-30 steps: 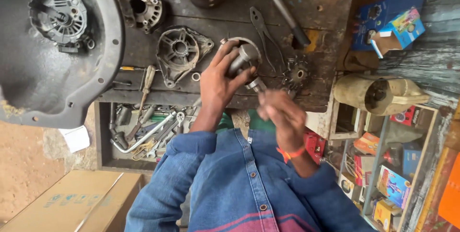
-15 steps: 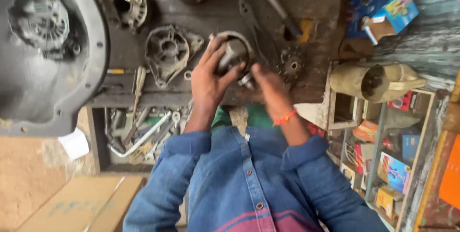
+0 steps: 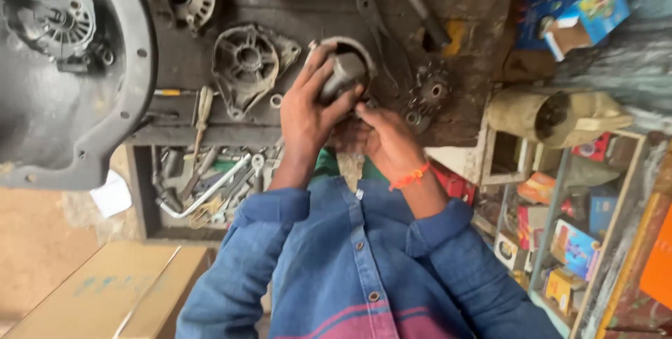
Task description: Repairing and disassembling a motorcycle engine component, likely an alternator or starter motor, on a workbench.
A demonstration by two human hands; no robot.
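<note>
My left hand (image 3: 306,109) is wrapped around a grey cylindrical metal part (image 3: 346,73) and holds it tilted just above the dark workbench (image 3: 315,3). My right hand (image 3: 386,139), with an orange band on the wrist, sits just below and to the right. Its fingertips pinch the lower end of the same part. A round metal ring (image 3: 364,52) lies on the bench right behind the part and is partly hidden by it. My blue shirt sleeves fill the bottom of the view.
A big grey housing (image 3: 119,101) with an alternator (image 3: 49,10) fills the left. An alternator end cover (image 3: 245,62), a wrench (image 3: 371,13), a rod (image 3: 413,0) and a gear (image 3: 430,90) lie on the bench. Below is a spanner tray (image 3: 203,185); shelves of boxes (image 3: 574,241) stand on the right.
My right hand has come up and left from beside my body to the lower end of the part. My left hand has kept its hold on it. The view has shifted slightly.
</note>
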